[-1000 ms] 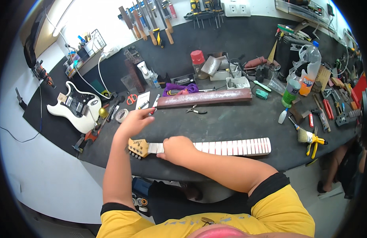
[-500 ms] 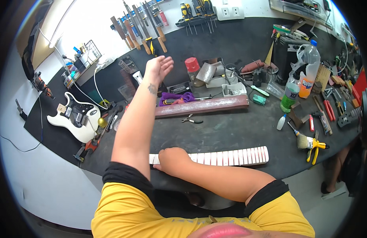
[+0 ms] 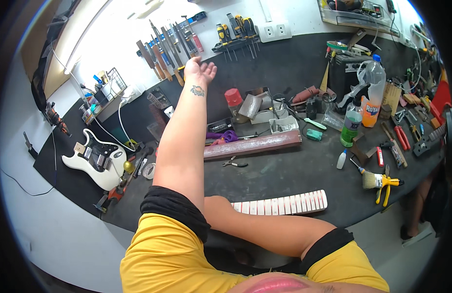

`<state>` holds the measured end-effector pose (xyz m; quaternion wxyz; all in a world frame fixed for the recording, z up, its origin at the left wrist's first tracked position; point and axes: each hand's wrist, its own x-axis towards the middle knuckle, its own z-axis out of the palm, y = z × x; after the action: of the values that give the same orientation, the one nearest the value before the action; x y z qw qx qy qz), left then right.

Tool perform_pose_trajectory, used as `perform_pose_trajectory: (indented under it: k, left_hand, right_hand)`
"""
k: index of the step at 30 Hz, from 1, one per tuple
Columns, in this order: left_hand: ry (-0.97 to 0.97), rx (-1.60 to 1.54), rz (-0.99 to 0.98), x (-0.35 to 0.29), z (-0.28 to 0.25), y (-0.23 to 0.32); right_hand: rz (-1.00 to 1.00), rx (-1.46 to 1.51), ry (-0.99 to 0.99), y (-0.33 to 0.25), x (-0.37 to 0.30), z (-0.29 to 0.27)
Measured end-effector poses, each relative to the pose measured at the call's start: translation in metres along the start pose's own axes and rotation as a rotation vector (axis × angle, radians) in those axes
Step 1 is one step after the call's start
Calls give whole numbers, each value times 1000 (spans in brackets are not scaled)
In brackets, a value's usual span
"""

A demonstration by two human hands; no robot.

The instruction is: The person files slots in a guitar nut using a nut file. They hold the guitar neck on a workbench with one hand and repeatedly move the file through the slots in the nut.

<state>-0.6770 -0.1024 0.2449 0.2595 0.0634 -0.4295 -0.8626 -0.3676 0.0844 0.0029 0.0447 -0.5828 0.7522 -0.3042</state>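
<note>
My left hand (image 3: 198, 72) is stretched far out toward the back wall, fingers apart and holding nothing, close to the row of files and chisels (image 3: 162, 46) hanging there. A guitar neck (image 3: 284, 203) covered in white masking tape lies along the front edge of the dark bench. My right forearm rests across its left end; my right hand is hidden behind my left upper arm, so its grip cannot be seen.
A long reddish wooden beam (image 3: 253, 145) lies mid-bench with small pliers (image 3: 234, 163) in front. A white guitar body (image 3: 92, 158) sits at left. Bottles (image 3: 367, 93), a brush (image 3: 370, 179), a yellow clamp (image 3: 389, 185) and several hand tools crowd the right side. Screwdrivers (image 3: 238, 31) hang on the wall.
My left hand left the headstock end of the neck and rose up and away to the wall tools. My right arm has stayed on the neck.
</note>
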Motion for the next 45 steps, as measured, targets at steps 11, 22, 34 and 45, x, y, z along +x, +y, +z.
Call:
perform_pose_trajectory:
  k: [11,22,34,45]
  left_hand:
    - [78,-108,-141,-9,-3,-1]
    - [62,-137,26,7,-14,-1]
    - [-282,95,81,-8,11,101]
    - [77,1319,379,-386,-180,30]
  right_hand:
    - [71,-55,-91,-5,-6,-14]
    - [27,-7,-24,2,1,-2]
    - [19,-6,32,-12,-7,0]
    - [22,-75,5,-4,1,-8]
